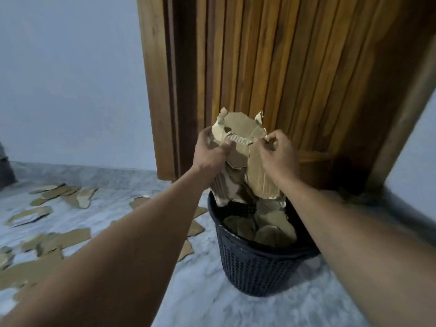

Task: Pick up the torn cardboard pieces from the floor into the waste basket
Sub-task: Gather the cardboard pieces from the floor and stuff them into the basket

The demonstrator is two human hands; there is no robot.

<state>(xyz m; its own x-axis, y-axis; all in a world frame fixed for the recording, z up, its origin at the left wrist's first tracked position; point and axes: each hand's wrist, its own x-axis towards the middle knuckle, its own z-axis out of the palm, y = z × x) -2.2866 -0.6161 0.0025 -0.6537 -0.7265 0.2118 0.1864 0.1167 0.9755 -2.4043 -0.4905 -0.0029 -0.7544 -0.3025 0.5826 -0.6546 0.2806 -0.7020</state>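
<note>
A bundle of torn brown cardboard pieces is held upright just above the black mesh waste basket. My left hand grips the bundle's left side, thumb across its front. My right hand pinches its right side. The bundle's lower ends hang at the basket's far rim. More cardboard pieces lie inside the basket. Several torn pieces are scattered on the marble floor to the left.
A wooden door and its frame stand right behind the basket. A pale wall runs along the left. The grey marble floor in front of the basket is bare.
</note>
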